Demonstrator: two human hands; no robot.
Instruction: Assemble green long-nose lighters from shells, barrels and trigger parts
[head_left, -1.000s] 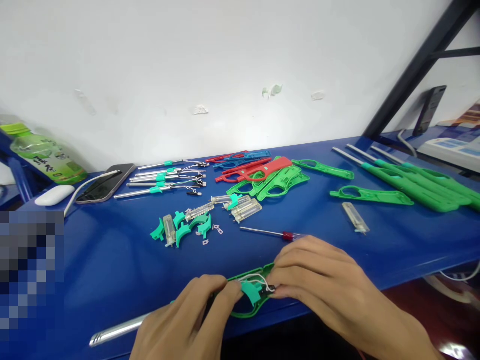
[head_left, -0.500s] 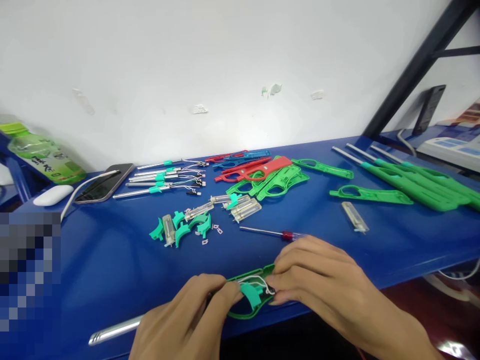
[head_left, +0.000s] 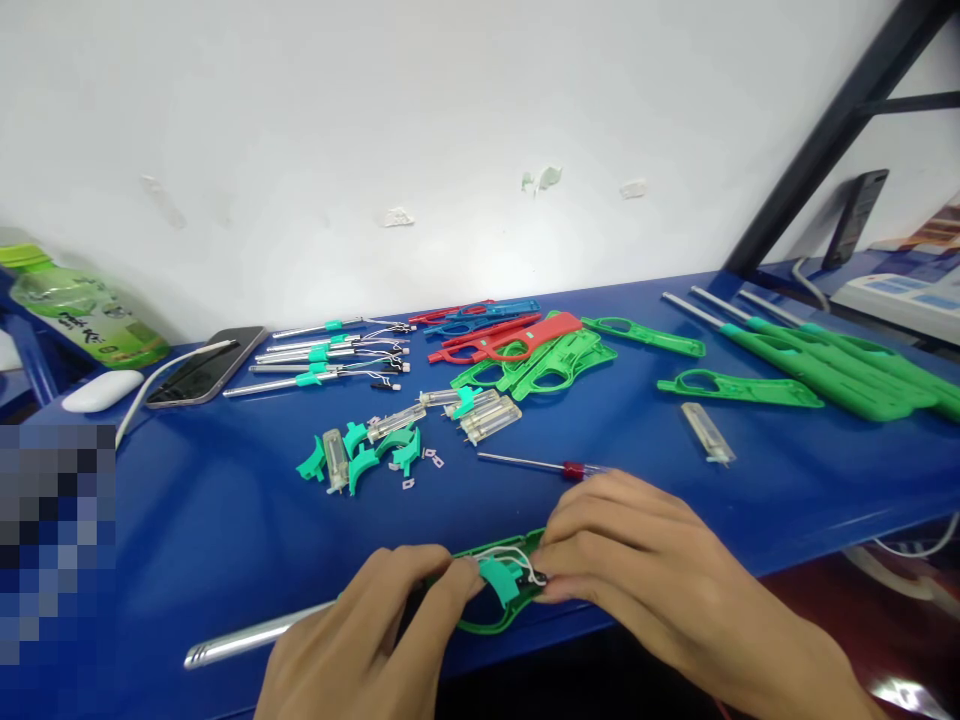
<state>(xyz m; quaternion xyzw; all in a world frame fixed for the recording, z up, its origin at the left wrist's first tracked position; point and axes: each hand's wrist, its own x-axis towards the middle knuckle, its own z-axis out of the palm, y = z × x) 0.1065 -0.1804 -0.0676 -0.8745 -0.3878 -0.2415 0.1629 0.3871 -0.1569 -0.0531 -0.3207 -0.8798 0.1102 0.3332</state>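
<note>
Green plastic half-shell (head_left: 491, 630) held between two hands at the near edge of the blue tabletop (head_left: 247, 520)

The half-shell is held over the near edge with its hollow inside facing up, its long axis laid roughly along that edge. In line with it, a slim silver metal tube (head_left: 255, 637) is seen emerging beyond the left hand (head_left: 382, 625); the join is covered by that hand. The shell's left part is closed in the left thumb and fingers, and its right part is gripped by the right hand (head_left: 660, 575). A curved teal plastic trigger (head_left: 500, 583) is framed between the two grips. Thin white wires (head_left: 514, 551) are looped past it to a small black part (head_left: 535, 578), to which the right hand is nearer; whether that part is pinched or merely touched cannot be told.

Just beyond the right hand, a red-handled metal screwdriver (head_left: 574, 470) is partly hidden by the knuckles. Towards the right edge, a clear plastic tank (head_left: 707, 434) is placed before a loose green plastic shell (head_left: 772, 393). Left of the middle, curved teal plastic pieces (head_left: 364, 468) are scattered, well apart from both hands; near the back edge, a red plastic shell (head_left: 551, 337) is piled over green ones.
</note>
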